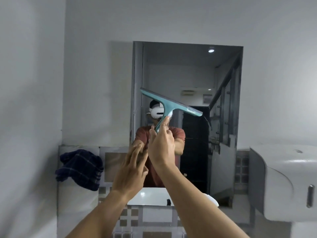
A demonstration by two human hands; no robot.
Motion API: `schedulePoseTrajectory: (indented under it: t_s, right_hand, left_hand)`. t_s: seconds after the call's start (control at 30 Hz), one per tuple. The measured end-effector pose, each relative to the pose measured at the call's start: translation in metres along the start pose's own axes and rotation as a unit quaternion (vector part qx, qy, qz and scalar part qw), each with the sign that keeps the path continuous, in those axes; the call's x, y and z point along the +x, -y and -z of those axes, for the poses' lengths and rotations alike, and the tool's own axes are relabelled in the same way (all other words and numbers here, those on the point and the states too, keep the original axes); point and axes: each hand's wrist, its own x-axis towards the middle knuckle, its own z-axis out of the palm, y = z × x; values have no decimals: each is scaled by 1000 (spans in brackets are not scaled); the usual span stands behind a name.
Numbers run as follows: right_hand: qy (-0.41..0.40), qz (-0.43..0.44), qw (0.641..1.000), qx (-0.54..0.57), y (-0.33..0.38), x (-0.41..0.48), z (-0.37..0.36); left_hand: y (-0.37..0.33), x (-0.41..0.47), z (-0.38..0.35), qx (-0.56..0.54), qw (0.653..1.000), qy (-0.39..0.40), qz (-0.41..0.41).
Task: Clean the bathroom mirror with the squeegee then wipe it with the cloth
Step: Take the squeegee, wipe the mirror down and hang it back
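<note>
The right hand (161, 148) is gripping the teal squeegee (169, 107) by its handle, fingers wrapped around it, and is holding it up in front of the mirror (188, 74) with the blade tilted, left end higher. The left hand (132, 170) is hovering just beside it, empty, fingers straight and loosely together. The dark checked cloth (79, 169) (bunched up) is hanging on the wall ledge left of the mirror.

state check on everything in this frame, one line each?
squeegee: held up in front of the mirror, blade tilted down to the right
right hand: shut on the squeegee handle
left hand: open, fingers spread, holding nothing
mirror: on the wall; blade contact cannot be told
cloth: dark checked, hanging bunched left of the mirror, untouched
</note>
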Motion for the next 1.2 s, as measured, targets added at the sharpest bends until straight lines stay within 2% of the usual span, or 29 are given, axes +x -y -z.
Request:
schedulePoseTrajectory:
  t_s: [0.1, 0.27, 0.43, 0.67, 0.73, 0.83, 1.03, 1.13, 1.2]
  right_hand:
    - [7, 37, 998, -46, -7, -1, 4]
    - [9, 110, 974, -199, -30, -4, 21]
    - [19, 140, 958, -250, -40, 4, 62]
    - [78, 204, 894, -392, -63, 35, 141]
    - [91, 203, 886, -406, -64, 43, 161]
    - [91, 196, 884, -414, -66, 46, 180]
    - [62, 132, 910, -388, -111, 51, 196]
    - [51, 112, 922, -368, -125, 43, 198]
    - [40, 108, 926, -360, -129, 40, 197]
  left_hand:
    - [-1, -2, -1, -1, 1000, -4, 3]
    - [-5, -2, -1, 18, 1000, -22, 1]
    - [-2, -2, 0, 16, 1000, -18, -1]
    - [-1, -2, -3, 9, 1000, -27, -5]
    - [-1, -2, -3, 11, 1000, -26, -10]
    - [0, -2, -3, 11, 1000, -23, -15]
    - [5, -1, -7, 47, 998, 9, -28]
    - [2, -1, 0, 30, 1000, -3, -4]
    - [-3, 7, 11, 13, 999, -41, -3]
